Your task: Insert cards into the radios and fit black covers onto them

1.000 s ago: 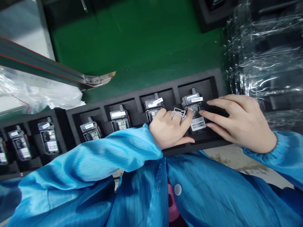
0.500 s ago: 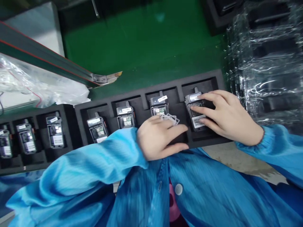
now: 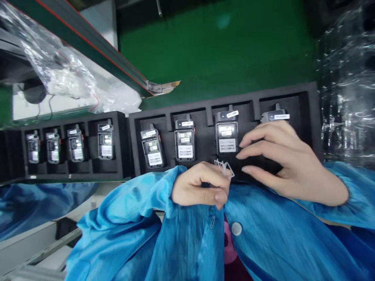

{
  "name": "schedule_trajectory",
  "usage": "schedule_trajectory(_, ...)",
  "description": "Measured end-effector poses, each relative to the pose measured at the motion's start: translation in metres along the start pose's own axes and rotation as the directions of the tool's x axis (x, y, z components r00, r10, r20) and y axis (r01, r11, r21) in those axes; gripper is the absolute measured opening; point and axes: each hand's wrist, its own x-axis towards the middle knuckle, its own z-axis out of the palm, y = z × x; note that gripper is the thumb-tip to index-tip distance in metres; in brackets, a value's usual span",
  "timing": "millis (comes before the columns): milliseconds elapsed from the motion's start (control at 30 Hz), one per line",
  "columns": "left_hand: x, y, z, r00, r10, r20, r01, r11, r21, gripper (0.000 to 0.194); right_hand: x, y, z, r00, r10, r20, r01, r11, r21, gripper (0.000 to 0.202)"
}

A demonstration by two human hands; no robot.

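Now thin, angular white frames (image 3: 224,168) sit gripped in the curled left hand (image 3: 202,183); the right hand (image 3: 295,166), fingers apart, has shifted from the rightmost boxy device (image 3: 275,116) toward its neighbour (image 3: 226,134), both in matte black tray (image 3: 209,113) pockets.

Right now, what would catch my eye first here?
Your eye would likely fall on the left hand low in the middle, holding pale frames, and the open right hand, partly hiding the rightmost device. The nearest black tray holds four devices in a row. Beyond it spreads a green surface.
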Motion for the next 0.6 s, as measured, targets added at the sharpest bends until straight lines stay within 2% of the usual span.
schedule_trajectory(100, -0.006, -0.001, -0.001, 1.0, 0.022, -0.012, -0.023, 0.998, -0.054, 0.041, 0.009, -0.012, 0.014, 1.0, -0.014, 0.027, 0.013, 0.999, 0.052, 0.014)
schedule_trajectory(233, -0.011, -0.003, -0.006, 1.0, 0.017, 0.005, -0.017, 0.994, -0.106, 0.039, 0.012, -0.016, 0.023, 0.994, -0.104, -0.029, 0.106, 0.993, 0.054, 0.02)
schedule_trajectory(400, -0.018, -0.004, -0.007, 0.996, -0.07, 0.047, 0.079, 0.971, -0.225, 0.035, 0.011, -0.02, 0.024, 0.977, -0.213, -0.022, 0.211, 0.975, -0.063, 0.016)
schedule_trajectory(500, -0.022, -0.01, -0.002, 0.979, -0.195, -0.065, 0.156, 0.909, -0.386, 0.035, 0.005, -0.02, 0.025, 0.977, -0.211, -0.027, 0.206, 0.97, -0.125, 0.012)
schedule_trajectory(600, -0.022, -0.019, 0.002, 0.9, -0.341, -0.271, 0.167, 0.845, -0.508, 0.035, -0.001, -0.019, 0.026, 0.985, -0.169, -0.04, 0.163, 0.978, -0.128, 0.013)
